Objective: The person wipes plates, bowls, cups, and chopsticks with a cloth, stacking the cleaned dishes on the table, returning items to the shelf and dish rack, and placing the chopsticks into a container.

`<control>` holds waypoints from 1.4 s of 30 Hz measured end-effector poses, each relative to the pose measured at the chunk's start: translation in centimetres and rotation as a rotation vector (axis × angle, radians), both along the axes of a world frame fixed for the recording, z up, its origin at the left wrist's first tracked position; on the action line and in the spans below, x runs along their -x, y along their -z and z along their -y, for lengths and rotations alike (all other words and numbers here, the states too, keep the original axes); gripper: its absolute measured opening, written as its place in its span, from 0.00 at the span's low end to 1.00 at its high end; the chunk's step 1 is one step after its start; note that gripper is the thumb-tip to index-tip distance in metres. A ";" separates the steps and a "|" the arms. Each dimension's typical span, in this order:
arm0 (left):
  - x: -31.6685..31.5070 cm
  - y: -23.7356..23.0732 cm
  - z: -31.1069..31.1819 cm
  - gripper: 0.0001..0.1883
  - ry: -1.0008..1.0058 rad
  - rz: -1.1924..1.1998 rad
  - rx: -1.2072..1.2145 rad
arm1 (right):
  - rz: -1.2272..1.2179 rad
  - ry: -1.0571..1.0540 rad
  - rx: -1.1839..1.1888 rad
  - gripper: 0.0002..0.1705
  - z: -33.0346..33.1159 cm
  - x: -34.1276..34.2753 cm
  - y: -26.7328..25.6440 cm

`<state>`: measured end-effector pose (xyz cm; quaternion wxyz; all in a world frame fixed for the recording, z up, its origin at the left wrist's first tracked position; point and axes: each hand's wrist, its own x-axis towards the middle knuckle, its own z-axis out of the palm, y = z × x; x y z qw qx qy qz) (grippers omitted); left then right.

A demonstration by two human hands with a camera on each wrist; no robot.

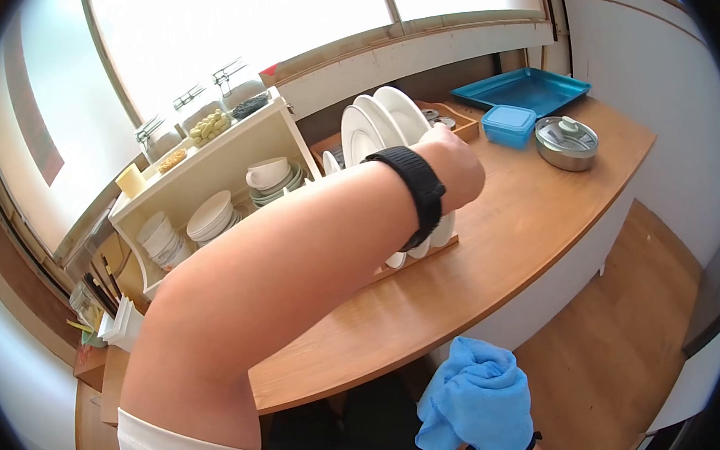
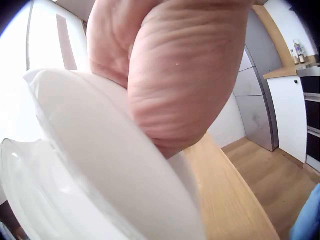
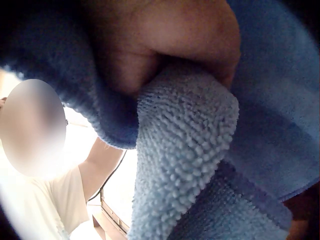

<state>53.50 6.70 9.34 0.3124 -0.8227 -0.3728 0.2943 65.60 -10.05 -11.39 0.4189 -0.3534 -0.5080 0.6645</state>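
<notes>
Clutching scrunched blue cloth [image 1: 482, 397] in right hand [image 3: 172, 35]; got left hand [image 1: 457, 165] by white plates [image 1: 359, 130], can't tell how open or if gripping tbh.

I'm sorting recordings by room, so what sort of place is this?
Probably a kitchen or dining area: white plates stand on edge, bowls are stacked in a white shelf unit, and clip-top glass jars stand on top of it.
</notes>
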 end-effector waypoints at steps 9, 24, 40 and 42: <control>-0.1 0.6 -1.0 0.03 0.011 -0.049 0.015 | 0.033 0.066 -0.019 0.07 0.0 -0.4 2.0; 0.7 -1.0 -0.4 0.06 0.064 -0.183 0.008 | 0.091 0.120 -0.180 0.09 0.7 -0.4 1.8; 3.0 -7.4 5.4 0.15 0.362 0.004 -0.098 | 0.129 0.051 -0.227 0.10 1.7 0.9 0.3; 3.8 -8.2 6.3 0.17 0.512 0.134 -0.165 | 0.145 0.018 -0.231 0.10 2.0 1.4 0.1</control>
